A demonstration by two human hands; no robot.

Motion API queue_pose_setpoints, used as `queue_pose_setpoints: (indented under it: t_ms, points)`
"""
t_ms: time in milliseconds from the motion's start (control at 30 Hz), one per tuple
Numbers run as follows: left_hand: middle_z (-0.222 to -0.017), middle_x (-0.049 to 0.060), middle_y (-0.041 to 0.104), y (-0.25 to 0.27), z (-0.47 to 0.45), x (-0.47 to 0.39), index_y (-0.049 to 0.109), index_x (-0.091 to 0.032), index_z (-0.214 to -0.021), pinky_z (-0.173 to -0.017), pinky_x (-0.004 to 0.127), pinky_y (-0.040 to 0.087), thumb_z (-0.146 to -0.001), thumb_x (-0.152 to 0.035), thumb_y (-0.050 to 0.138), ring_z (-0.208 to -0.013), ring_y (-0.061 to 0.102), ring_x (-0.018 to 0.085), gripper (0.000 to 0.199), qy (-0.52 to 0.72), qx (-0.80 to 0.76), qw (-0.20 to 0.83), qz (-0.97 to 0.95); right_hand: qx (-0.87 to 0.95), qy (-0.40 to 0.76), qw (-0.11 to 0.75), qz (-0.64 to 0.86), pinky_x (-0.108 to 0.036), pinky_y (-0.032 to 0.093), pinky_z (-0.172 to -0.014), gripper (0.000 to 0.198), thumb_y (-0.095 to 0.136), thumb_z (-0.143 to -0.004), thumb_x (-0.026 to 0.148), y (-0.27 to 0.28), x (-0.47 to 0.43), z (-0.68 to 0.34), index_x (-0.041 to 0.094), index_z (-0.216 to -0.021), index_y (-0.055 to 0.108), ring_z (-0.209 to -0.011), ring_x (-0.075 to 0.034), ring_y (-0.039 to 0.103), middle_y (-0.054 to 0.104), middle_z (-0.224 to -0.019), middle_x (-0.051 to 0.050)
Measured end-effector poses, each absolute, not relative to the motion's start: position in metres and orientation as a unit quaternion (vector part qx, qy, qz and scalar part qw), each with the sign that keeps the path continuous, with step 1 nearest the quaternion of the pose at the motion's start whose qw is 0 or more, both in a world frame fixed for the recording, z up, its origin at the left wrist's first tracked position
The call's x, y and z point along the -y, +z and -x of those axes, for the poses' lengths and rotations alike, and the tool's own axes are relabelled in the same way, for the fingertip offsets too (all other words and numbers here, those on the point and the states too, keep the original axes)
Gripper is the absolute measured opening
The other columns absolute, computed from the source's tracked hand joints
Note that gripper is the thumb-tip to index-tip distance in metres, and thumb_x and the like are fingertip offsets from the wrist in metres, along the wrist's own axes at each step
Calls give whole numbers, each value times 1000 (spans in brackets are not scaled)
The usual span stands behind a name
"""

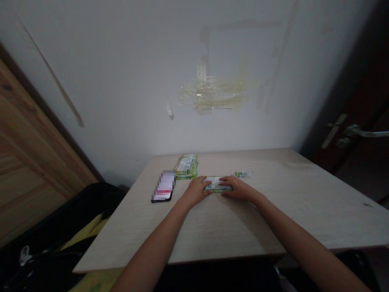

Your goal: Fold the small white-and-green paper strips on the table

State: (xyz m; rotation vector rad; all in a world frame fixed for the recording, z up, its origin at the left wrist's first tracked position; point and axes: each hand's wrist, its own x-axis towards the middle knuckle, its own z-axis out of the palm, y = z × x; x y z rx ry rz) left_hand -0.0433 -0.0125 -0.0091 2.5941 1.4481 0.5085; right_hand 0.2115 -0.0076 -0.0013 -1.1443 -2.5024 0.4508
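Note:
A green-and-white printed packet lies sideways on the table in front of me. My left hand grips its left end, with thumb and fingers on the near and far edges. Around the right end, my right hand is closed in the same way. Just beyond my right hand is a small green-and-white piece, perhaps a strip or sachet. A stack of similar green packets sits at the back, left of my hands.
A phone with a lit, blurred screen lies left of the stack. The pale wooden table meets a wall bearing old tape. On the right is a dark door with a metal handle; dark bags are at the left.

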Motion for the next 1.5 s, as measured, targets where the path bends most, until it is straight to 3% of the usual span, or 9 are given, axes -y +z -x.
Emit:
queue_pose_setpoints:
  t_ms: [167, 267, 467, 633, 1000, 1500]
  points:
    - [-131, 11, 63, -8, 39, 13, 69, -22, -122, -109, 37, 41, -93, -35, 58, -124, 56, 24, 34, 197, -474, 29, -858, 894, 139, 188, 383, -46, 37, -111, 45, 64, -81, 23, 0, 9, -210, 19, -127, 67, -124, -28, 54, 60, -135, -13]
    - [-133, 11, 63, -7, 38, 14, 68, -22, -124, -111, 39, 40, -96, -43, 51, -126, 55, 24, 39, 181, -478, 38, -859, 900, 155, 200, 354, -45, 39, -110, 48, 61, -76, 11, -1, 8, -211, 21, -122, 70, -120, -26, 57, 64, -131, -10]
    - [-158, 12, 36, -7, 37, 21, 47, -25, -145, -118, 62, 16, -87, -72, 46, -148, 25, 33, 75, 105, -501, 75, -856, 895, 178, 230, 338, -44, 42, -107, 48, 64, -70, 8, -3, 4, -214, 21, -115, 73, -115, -25, 59, 69, -121, -8]
    - [-163, 11, 25, -8, 37, 24, 35, -29, -152, -118, 64, 5, -79, -81, 46, -151, 16, 34, 91, 75, -480, 92, -869, 890, 183, 226, 352, -46, 40, -109, 42, 65, -75, 13, -1, 6, -213, 21, -116, 72, -119, -26, 57, 66, -126, -9]
    - [-154, 16, 37, -12, 33, 24, 45, -28, -146, -117, 61, 13, -76, -77, 57, -145, 29, 35, 86, 129, -493, 88, -856, 882, 174, 201, 390, -44, 35, -113, 49, 65, -78, 15, -2, 8, -209, 18, -126, 67, -124, -27, 51, 61, -132, -12]
    - [-160, 13, 32, 0, 34, 27, 45, -30, -146, -117, 65, 10, -80, -71, 59, -148, 26, 34, 79, 102, -490, 131, -856, 884, 210, 205, 364, -47, 35, -110, 43, 76, -75, 27, -2, 0, -220, 25, -119, 71, -122, -28, 51, 63, -127, -9]
